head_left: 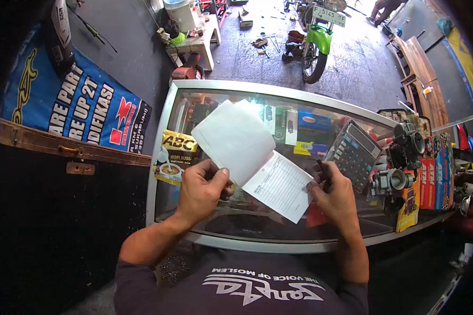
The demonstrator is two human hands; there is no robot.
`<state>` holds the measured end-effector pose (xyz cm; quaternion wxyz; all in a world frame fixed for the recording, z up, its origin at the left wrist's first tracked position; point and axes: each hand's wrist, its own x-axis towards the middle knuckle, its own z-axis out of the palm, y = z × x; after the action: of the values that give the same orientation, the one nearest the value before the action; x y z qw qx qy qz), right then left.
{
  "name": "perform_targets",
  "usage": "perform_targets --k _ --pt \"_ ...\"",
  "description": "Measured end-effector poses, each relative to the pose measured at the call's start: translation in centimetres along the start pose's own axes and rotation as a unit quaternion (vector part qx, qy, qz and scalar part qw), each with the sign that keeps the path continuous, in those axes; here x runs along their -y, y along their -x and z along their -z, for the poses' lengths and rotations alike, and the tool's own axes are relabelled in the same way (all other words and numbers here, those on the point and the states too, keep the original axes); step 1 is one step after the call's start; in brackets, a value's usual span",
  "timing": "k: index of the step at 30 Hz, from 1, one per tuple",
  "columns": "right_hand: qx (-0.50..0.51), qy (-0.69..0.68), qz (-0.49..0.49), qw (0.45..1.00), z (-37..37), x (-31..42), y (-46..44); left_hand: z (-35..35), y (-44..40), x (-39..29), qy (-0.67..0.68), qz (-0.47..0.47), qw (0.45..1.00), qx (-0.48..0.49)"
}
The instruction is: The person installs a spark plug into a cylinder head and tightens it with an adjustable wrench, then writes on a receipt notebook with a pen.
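Observation:
A receipt book (281, 186) lies spread open above the glass-topped display case, showing a printed form with ruled lines. Its lifted blank pages (234, 134) fan out to the upper left. My left hand (205, 186) pinches the lower edge of these pages between thumb and fingers. At the right edge of the printed sheet, my right hand (333, 191) grips the book with its thumb on top. A small dark tip, perhaps a pen, shows by its fingers. Close to my left hand is a yellow ABC coffee packet (173, 152). A calculator (353, 155) rests beyond my right hand.
The metal-framed display case (257, 241) stands before me. Carburetors (391, 181) and red-and-blue boxes (435, 168) crowd its right end. Behind it are a green motorcycle (316, 42), scattered tools on the floor and a small white table (202, 44). A wooden bench (418, 79) stands right.

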<state>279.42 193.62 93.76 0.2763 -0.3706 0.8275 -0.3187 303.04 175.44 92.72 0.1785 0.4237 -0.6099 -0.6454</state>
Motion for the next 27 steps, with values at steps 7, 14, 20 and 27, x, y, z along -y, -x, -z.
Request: perform_targets --k 7,14,20,27 --pt "0.013 0.016 0.011 1.0 0.2 0.0 -0.3 -0.3 0.9 0.9 0.062 -0.07 0.994 0.056" --pt "-0.001 -0.002 0.048 0.999 0.1 -0.2 -0.5 0.8 0.8 0.6 0.031 0.001 0.999 -0.018" --pt "-0.038 -0.001 0.033 0.999 -0.3 -0.7 -0.9 2.7 2.9 -2.5 0.108 0.089 0.963 0.231" --pt "-0.067 0.018 0.087 0.994 1.4 -0.5 -0.2 -1.1 -0.3 -2.6 -0.481 -0.411 0.764 0.127"
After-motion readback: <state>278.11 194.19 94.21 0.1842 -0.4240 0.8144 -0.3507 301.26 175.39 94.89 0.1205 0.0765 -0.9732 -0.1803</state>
